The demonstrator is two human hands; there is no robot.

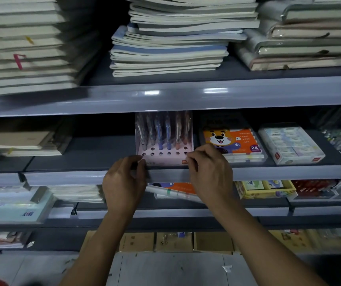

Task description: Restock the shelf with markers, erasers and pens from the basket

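- Here the left hand (pixel 124 178) and the right hand (pixel 208 172) both grip the pink pen display box (pixel 164 153), fingers curled at its two lower front corners; the box stands upright at the front edge of the middle shelf (pixel 83 176).
- Pens (pixel 163 131) stand in the rear holes of the box, capped and wrapped in clear film; the front rows of holes hold nothing.
- Just right of the box, touching or nearly touching the right hand, lies an orange marker pack (pixel 233 141) printed with a cartoon dog and "24"; it rests on further flat packs.
- Farther right on the same shelf sits a clear-wrapped eraser box (pixel 291 143), its front corner reaching the shelf lip.
- Left of the pen box the grey shelf surface is bare up to a low pile of tan notebooks (pixel 23 143).
- The upper shelf (pixel 186 93) carries three stacks of notebooks; the central stack (pixel 171 38) has blue and white spines.
- Below the hands, the lower shelf holds another orange pack (pixel 177 187), largely hidden by the wrists, and a yellow box (pixel 266 188) of small items.
- Cardboard cartons (pixel 173 242) stand at floor level; the floor is grey.
- The shelving is dimly lit; the left notebook stack and the right-hand edge are motion-blurred, so labels there cannot be read.
- A red shape at the lower left corner is cut off and cannot be identified.
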